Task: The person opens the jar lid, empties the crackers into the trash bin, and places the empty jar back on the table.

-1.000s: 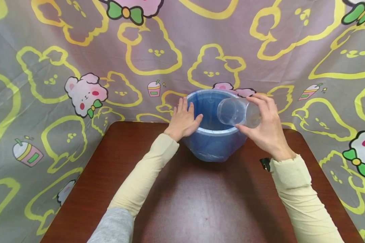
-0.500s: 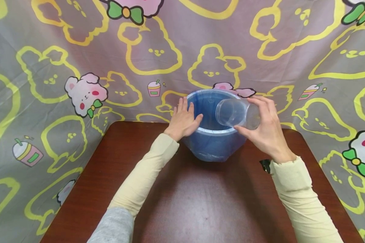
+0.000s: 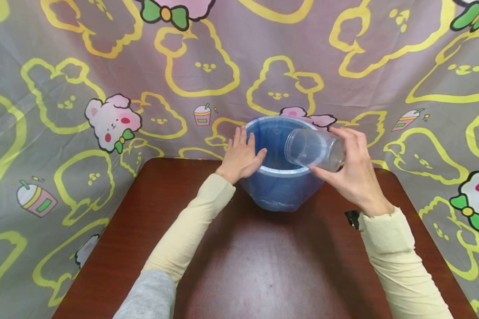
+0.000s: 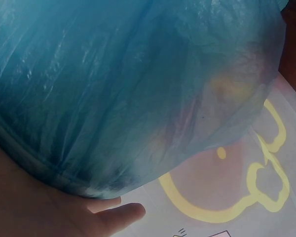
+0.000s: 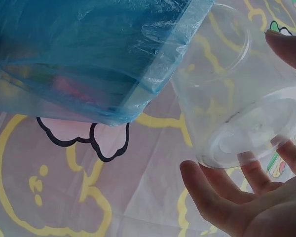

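Note:
A bin lined with a blue plastic bag [image 3: 279, 190] stands upright at the far part of the table. My left hand [image 3: 239, 155] rests at the left side of its rim with fingers spread and nearly straight; in the left wrist view, fingers [image 4: 121, 217] show beyond the lined rim. My right hand [image 3: 359, 170] holds a clear plastic cup [image 3: 313, 149] between thumb and fingers near its base. The cup lies tipped on its side, its mouth over the bin's opening. Nothing shows inside the cup in the right wrist view, where fingertips [image 5: 251, 170] touch its base. The bin's bottom is hidden.
The brown wooden table [image 3: 247, 270] stretches toward me in front of the bin. A grey curtain [image 3: 123, 75] with yellow cartoon outlines hangs close behind the bin and along both sides. A small black piece [image 3: 352, 219] sticks out by the right cuff.
The right hand has shifted slightly to the right, and its fingers have moved back along the cup, baring more of the base. The left hand and bin stay in place.

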### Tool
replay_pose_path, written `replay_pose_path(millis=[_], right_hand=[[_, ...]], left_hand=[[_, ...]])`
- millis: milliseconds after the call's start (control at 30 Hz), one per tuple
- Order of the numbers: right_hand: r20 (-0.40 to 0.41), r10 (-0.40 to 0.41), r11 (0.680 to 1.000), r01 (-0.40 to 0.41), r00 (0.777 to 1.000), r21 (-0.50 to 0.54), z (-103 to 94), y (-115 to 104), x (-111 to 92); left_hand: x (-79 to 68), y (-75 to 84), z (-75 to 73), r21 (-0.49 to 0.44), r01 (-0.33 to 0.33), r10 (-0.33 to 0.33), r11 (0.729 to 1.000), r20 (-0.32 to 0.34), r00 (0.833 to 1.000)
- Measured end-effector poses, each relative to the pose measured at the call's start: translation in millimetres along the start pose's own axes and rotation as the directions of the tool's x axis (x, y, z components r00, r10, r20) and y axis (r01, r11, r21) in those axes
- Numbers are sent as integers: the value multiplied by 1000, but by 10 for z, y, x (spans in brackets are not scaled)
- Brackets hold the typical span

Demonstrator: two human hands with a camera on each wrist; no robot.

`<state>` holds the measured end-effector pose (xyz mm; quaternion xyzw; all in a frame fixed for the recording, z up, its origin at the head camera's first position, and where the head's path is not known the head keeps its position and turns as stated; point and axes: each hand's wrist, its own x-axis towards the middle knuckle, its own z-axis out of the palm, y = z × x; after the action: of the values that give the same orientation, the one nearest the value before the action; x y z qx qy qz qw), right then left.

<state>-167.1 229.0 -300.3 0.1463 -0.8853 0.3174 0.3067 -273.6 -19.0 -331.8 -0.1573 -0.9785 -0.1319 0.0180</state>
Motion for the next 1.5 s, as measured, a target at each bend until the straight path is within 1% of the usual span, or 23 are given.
replay_pose_path(millis=[200, 367, 567, 800, 967, 1233, 1500], right_hand=[[17, 31, 999, -31, 999, -5, -28, -12, -37], [22, 48, 999, -48, 999, -10, -41, -6, -71], [12, 60, 998, -60, 998, -16, -45, 21, -112], [5, 88, 996, -88, 996, -11, -47, 48, -173], [-5, 100, 995, -100, 995, -7, -51, 56, -215], [-9, 160, 987, -159, 987, 22, -43, 106, -304], [-46, 173, 985, -171, 984, 32, 7, 171, -388]], left_hand=[[6, 3, -8, -2, 4, -4, 1000, 12, 1000], [7, 0, -1, -3, 0, 0, 1000, 7, 1000], [1, -2, -1, -19, -1, 1, 1000, 2, 1000], [-1, -6, -5, -15, 1, -1, 1000, 11, 1000], [1, -5, -2, -17, -4, 4, 1000, 3, 1000], [-6, 4, -4, -9, -4, 4, 1000, 3, 1000], [-10, 11, -16, -4, 1, -1, 1000, 12, 1000]])
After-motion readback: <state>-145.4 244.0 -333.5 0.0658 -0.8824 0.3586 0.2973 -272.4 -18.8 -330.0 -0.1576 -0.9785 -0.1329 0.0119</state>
